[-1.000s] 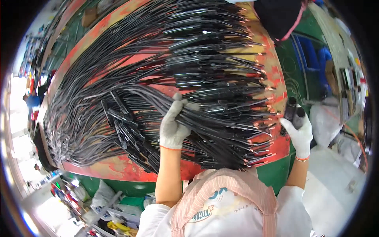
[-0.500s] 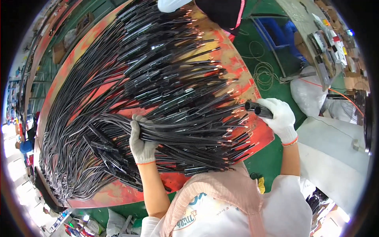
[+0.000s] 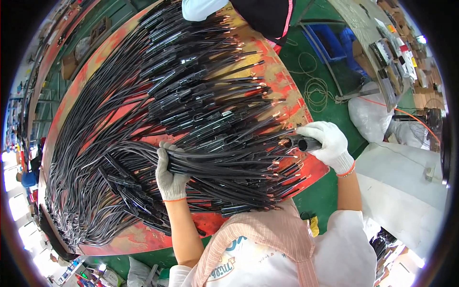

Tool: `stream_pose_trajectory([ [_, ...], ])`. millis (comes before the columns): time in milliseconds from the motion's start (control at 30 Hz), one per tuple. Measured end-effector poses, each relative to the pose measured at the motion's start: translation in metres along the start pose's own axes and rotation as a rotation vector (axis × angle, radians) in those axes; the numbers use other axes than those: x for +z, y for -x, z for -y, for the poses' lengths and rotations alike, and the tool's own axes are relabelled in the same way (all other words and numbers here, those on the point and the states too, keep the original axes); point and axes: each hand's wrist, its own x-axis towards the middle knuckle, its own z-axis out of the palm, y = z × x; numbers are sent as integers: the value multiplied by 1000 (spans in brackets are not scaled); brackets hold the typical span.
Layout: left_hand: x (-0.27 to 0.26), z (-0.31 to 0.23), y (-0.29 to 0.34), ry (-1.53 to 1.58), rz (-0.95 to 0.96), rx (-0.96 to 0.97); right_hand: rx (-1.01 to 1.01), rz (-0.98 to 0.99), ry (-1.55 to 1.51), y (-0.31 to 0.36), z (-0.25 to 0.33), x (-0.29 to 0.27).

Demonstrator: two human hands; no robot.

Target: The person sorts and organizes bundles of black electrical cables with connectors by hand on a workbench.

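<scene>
A thick bundle of black cables [image 3: 217, 162] runs rightward across the worktable, its stripped ends showing copper at the right. My left hand [image 3: 171, 174], in a pale knit glove, is closed around this bundle near the table's middle. In a white glove, my right hand [image 3: 332, 146] grips a pair of short black tubes [image 3: 311, 144] at the table's right edge. Their round open ends face the copper tips and lie close to them; whether any tip has entered a tube I cannot tell. Black plastic housings [image 3: 126, 184] lie among cables left of my left hand.
The red, worn tabletop [image 3: 315, 167] carries many more cables with black housings [image 3: 184, 95]. Across the table stands another person with a pale sleeve [image 3: 203, 8]. A cable coil [image 3: 318, 93] and a blue bin [image 3: 330, 43] are beyond the right edge, and a white surface [image 3: 392, 186] stands at right.
My right hand has moved slightly left and down with the tubes, turning them so they sit nearer the copper ends. My left hand keeps its hold on the cable bundle.
</scene>
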Motion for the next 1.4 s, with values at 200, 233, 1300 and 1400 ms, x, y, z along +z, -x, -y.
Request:
stream_pose_trajectory([
  [200, -6, 3, -6, -45, -22, -10, -113, 113, 275, -14, 34, -7],
  [233, -4, 7, -7, -34, -6, -21, -143, 89, 263, -16, 40, -8],
  [1300, 10, 13, -12, -112, -454, -45, 86, 319, 43, -156, 105, 67],
  [1400, -3, 9, -13, -73, -318, -20, 222, 326, -66, -113, 87, 50],
])
